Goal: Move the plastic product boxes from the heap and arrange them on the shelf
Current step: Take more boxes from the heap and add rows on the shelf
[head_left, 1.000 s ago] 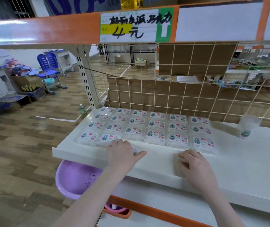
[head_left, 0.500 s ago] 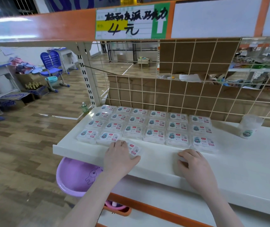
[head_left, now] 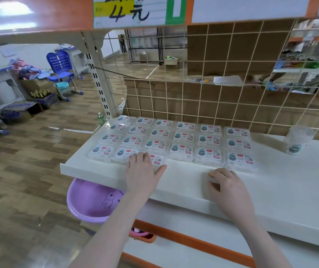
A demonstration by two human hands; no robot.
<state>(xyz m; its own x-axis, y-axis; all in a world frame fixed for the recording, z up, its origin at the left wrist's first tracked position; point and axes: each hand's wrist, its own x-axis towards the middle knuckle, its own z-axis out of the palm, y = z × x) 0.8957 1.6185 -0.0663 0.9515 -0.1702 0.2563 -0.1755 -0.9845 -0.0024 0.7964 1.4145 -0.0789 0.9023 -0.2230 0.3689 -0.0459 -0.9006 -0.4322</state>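
A white shelf board point(head_left: 282, 192) is filling the lower right of the head view, with an orange-edged upper shelf point(head_left: 38, 14) running above it and carrying a price label point(head_left: 139, 10) reading 4 元; a cream wire grid panel point(head_left: 232, 93) is standing along the back of the board, with brown cardboard showing behind it; a wood-pattern floor point(head_left: 29, 180) is spreading to the left, where a blue chair point(head_left: 62, 68) is standing well apart from the shelf; a purple plastic basin point(head_left: 89, 202) with an elephant drawing is sitting under the board's left end; the clear plastic product boxes point(head_left: 183, 138) are lying flat on the left half of the board in a grid of 6 columns and 4 rows, touching one another, labels up; 1 more box point(head_left: 157, 159) is lying at the front of the third column, just ahead of the grid; the left hand point(head_left: 143, 173) is resting on this box, fingers straight and laid over its near left part, thumb stretched out along its front edge, nothing clenched; the right hand point(head_left: 230, 188) is resting on the bare board in front of the fifth column, fingers curled down with tips touching the surface, and I cannot tell whether anything is under them; a clear round tub point(head_left: 298, 140) with a printed label is standing alone on the board to the right, near the grid panel.
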